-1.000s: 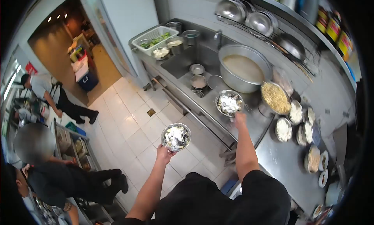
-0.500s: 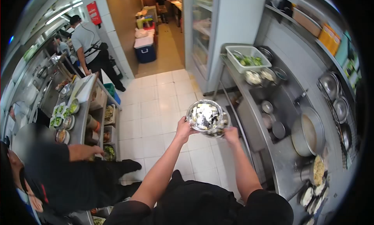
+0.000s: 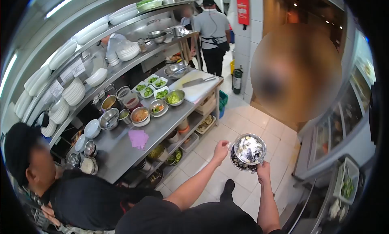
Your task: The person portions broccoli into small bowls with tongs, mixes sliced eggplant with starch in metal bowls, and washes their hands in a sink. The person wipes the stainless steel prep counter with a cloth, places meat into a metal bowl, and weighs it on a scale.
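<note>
1. I have a pair of round, shiny metal bowls [image 3: 248,152] held up over the white tiled floor [image 3: 256,121], off to the right of the stainless steel surface [image 3: 117,158]. The upper one overlaps the lower; both contain dark and pale pieces, the upper with white on top.
2. My right hand [image 3: 263,170] has its grip closed at their lower right rims; I can't tell which rim it pinches.
3. My left hand [image 3: 221,150] is at their left side, fingers curled; I can't tell whether its grip holds a rim.
4. On the surface, a white cutting board [image 3: 191,88] with a knife [image 3: 198,81] lies at the far right corner.
5. A purple cloth [image 3: 138,139] lies near the long edge facing the floor.
6. A person in black [image 3: 87,199] is at my left, beside the near end.
</note>
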`<move>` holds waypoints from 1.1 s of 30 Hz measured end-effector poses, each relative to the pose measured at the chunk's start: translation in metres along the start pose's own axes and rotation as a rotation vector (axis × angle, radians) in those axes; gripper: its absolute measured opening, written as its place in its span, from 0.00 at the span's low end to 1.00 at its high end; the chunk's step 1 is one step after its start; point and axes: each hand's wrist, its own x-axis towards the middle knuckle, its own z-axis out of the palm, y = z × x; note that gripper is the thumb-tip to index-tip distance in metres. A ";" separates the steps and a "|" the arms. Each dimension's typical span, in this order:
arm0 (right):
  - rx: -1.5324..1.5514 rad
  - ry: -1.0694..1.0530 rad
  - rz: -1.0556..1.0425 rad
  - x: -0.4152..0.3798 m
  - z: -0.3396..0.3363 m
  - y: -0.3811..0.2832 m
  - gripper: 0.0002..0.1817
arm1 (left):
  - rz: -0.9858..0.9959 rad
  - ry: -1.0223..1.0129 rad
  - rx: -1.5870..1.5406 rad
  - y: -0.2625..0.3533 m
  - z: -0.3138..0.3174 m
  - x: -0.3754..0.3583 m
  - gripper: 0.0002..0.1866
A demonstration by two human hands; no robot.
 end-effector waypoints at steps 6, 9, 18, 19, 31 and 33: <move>-0.339 -0.364 -0.132 0.156 0.094 -0.060 0.10 | -0.325 -0.092 -0.308 0.053 -0.064 0.083 0.08; -0.501 -0.495 -0.201 0.232 0.154 -0.101 0.13 | -0.217 0.123 -0.271 0.067 -0.095 0.148 0.06; -0.264 -0.575 -0.260 0.472 0.275 -0.117 0.14 | 0.026 0.646 -0.513 0.168 -0.232 0.371 0.08; -0.269 -0.575 -0.240 0.491 0.274 -0.112 0.14 | 0.066 0.660 -0.500 0.161 -0.262 0.406 0.08; -0.514 -0.078 0.135 0.618 0.168 -0.050 0.07 | 0.266 0.609 -0.660 0.048 -0.574 0.708 0.25; -0.566 -0.015 0.174 0.628 0.159 -0.048 0.08 | 0.135 0.756 -0.561 0.065 -0.577 0.721 0.25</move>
